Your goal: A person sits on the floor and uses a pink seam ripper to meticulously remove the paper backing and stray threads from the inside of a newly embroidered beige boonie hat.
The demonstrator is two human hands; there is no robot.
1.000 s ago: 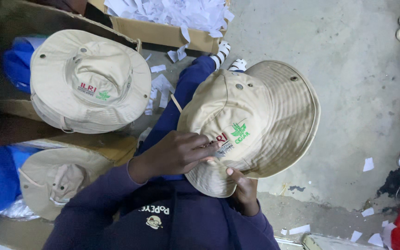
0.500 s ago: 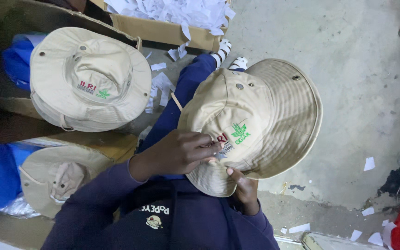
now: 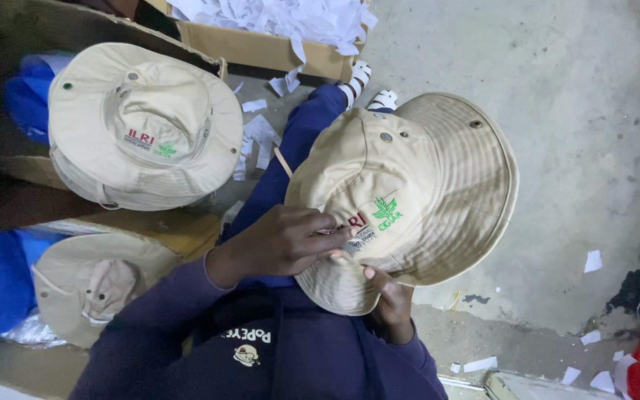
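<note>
Left hand point(image 3: 283, 241) pinches at the embroidered patch on the tan hat point(image 3: 416, 192), fingers closed. Right hand point(image 3: 387, 296) grips the brim from beneath, steadying it.

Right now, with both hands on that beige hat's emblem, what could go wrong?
The left hand fingertips cover part of the embroidered emblem on the beige hat, so picking there may snag threads. The right hand grips only the brim's edge; the hat might slip toward the paper scraps on the floor.
</note>
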